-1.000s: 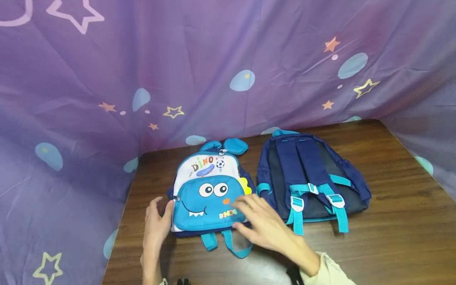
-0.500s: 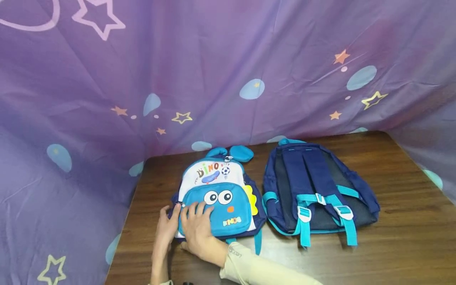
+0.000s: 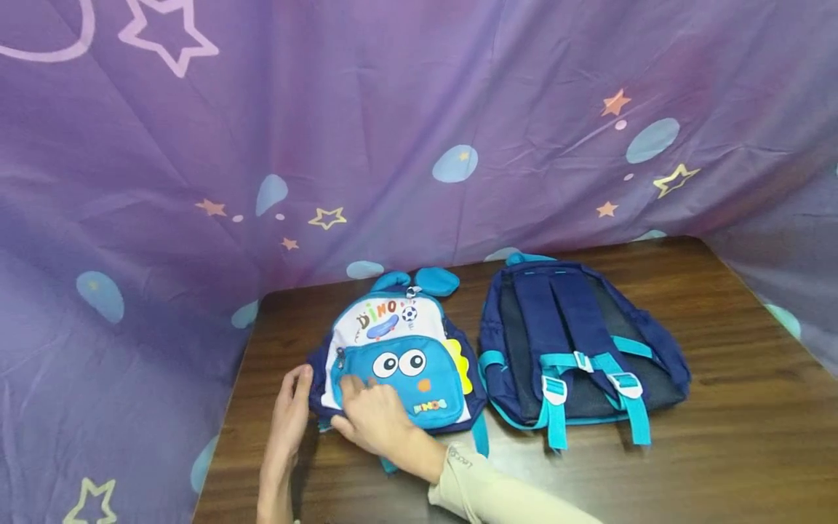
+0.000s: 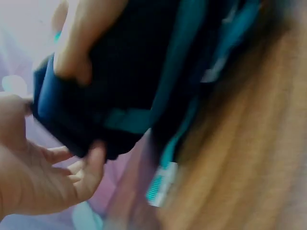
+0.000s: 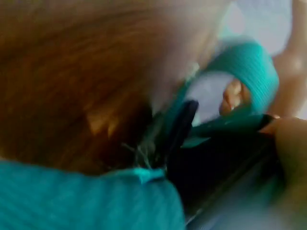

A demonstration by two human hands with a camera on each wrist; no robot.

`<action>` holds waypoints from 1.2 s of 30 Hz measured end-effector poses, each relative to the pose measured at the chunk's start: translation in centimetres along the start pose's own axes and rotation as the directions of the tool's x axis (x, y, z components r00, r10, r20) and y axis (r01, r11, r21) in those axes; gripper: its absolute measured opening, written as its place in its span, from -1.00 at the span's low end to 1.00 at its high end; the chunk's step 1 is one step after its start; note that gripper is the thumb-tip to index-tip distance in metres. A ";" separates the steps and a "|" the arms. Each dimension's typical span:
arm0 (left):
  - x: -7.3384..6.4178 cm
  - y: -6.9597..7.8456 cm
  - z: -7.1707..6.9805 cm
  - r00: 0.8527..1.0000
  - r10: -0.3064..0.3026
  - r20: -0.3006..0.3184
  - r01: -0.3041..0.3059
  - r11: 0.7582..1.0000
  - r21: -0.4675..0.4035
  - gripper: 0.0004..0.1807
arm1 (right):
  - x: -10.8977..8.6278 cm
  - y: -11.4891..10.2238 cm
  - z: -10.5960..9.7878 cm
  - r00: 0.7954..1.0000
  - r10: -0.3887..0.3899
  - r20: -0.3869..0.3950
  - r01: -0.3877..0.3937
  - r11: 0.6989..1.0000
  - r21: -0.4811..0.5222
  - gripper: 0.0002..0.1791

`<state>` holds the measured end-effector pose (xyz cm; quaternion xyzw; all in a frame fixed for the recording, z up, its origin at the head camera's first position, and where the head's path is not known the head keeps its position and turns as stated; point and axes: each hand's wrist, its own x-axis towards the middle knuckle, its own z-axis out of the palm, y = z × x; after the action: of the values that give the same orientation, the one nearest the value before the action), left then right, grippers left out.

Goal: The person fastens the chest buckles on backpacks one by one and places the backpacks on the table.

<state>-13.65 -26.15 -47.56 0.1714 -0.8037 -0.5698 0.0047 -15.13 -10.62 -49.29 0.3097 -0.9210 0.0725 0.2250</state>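
Observation:
A small dinosaur backpack [image 3: 386, 313] lies front up on the table, white above with a blue pocket bearing eyes. At its left side my left hand [image 3: 291, 407] grips the navy side panel; in the left wrist view, thumb and fingers of that left hand [image 4: 53, 177] are around the dark fabric. My right hand [image 3: 380, 418] is on the lower left of the front pocket, its fingers bent onto the cloth. Its thumb sits at the bag's lower edge. The right wrist view is blurred, with a teal strap [image 5: 252, 72] near the dark bag.
Close on the right lies a second navy backpack [image 3: 543, 313], straps up, with white buckles. Both bags rest on a brown wooden table [image 3: 733, 451]. A purple patterned cloth [image 3: 366, 131] hangs behind and along the sides.
My right hand moved from the bag's right side left onto the pocket, and its fingers have bent. My left hand shifted to the navy side panel, which now sticks out further left.

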 end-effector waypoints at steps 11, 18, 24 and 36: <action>2.8 4.8 -1.7 0.966 0.242 -0.092 -0.250 0.965 -0.086 -0.47 | -0.5 2.6 -2.4 0.956 0.268 -0.121 -0.173 0.843 0.509 -0.43; 6.5 11.3 -1.7 0.970 0.053 0.238 -0.106 0.971 0.216 -0.20 | 0.1 3.7 -2.9 0.936 0.255 -0.241 -0.086 0.832 0.548 -0.37; 8.2 13.7 0.5 0.960 0.135 0.244 -0.171 0.976 0.134 -0.42 | 2.6 6.2 -7.0 0.974 0.163 0.156 -0.221 0.821 0.527 -0.08; 8.7 17.3 -0.2 0.947 0.178 0.268 -0.154 0.982 -0.109 -0.52 | 15.9 6.9 -16.8 0.745 0.081 0.662 -0.233 0.962 0.144 0.17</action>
<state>-26.44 -23.70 -33.21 0.0213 -0.7827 -0.6198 -0.0522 -24.36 -9.10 -27.01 0.2591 -0.9507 0.0797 -0.1505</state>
